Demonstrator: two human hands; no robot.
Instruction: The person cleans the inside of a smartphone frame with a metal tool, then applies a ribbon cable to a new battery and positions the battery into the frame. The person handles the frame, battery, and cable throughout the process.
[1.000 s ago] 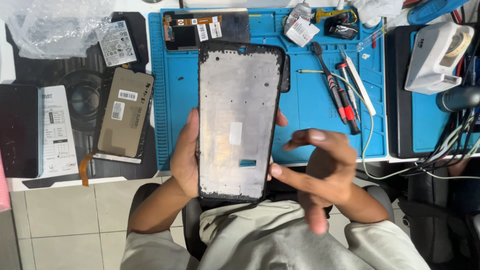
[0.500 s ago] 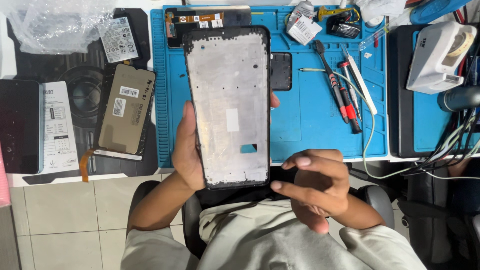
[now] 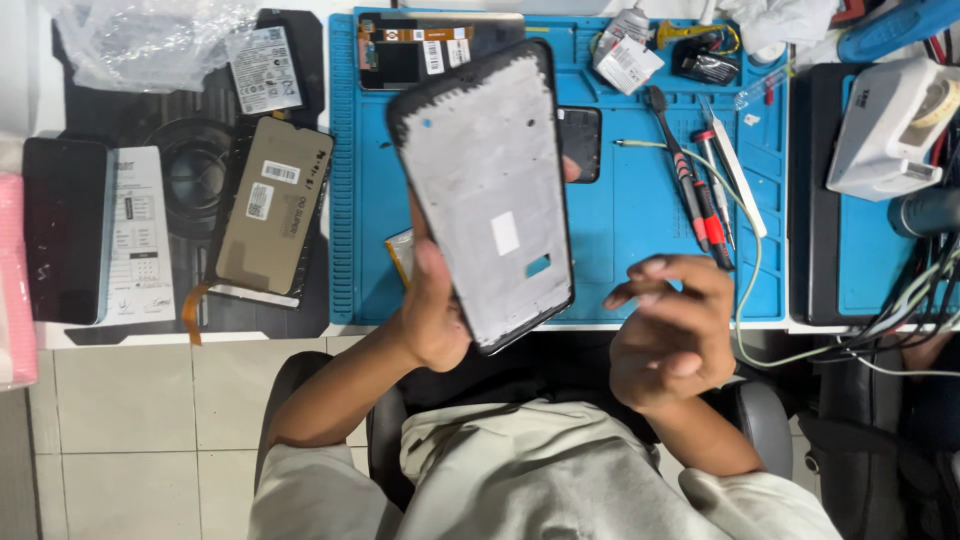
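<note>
The left hand [image 3: 435, 310] grips a phone screen frame [image 3: 487, 190] by its near left edge, thumb pressed on the grey inner face and fingertips showing past the far right edge — fingers clamped on it. The frame is held up above the blue work mat [image 3: 640, 260], tilted so its far end leans left, black rim around a pale grey plate with a small white sticker and a small cutout near the middle. The right hand [image 3: 672, 335] hovers to the right of the frame, near the desk's front edge, fingers loosely curled and apart, holding nothing and not touching the frame. On the mat to the far right lie red-handled screwdrivers [image 3: 700, 195] and white tweezers [image 3: 735, 170]. Left of the mat, on a black pad, rests a replacement display [image 3: 272, 205] face down with its orange flex cable — beside it a dark phone [image 3: 62, 230] and a printed leaflet [image 3: 138, 235].
</note>
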